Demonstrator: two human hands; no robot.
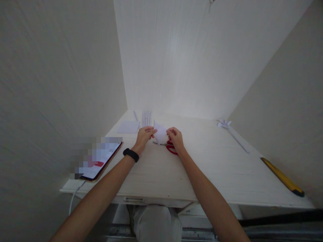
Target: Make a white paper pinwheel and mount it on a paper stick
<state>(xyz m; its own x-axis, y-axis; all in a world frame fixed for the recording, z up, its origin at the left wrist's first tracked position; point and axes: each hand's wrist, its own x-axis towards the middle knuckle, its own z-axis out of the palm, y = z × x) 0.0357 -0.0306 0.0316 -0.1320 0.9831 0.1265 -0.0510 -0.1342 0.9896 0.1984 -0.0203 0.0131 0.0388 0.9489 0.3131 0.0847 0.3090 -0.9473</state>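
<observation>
White paper (160, 133) is held over the far middle of the table (156, 176), its left edge pinched in the grip of the left hand (145, 135), its right corner in that of the right hand (176, 137); these opposite holds probably keep it steady. Its fold is too small to judge. Red-handled scissors (171, 150) lie just nearer, likely for easy reach. Flat sheets (128, 127) rest far left and a pinwheel-like paper piece (224, 123) far right, seemingly leaving the hands room.

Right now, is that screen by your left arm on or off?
On: the screen is lit up bright, with a red patch showing, though part of it is blurred out.
</observation>
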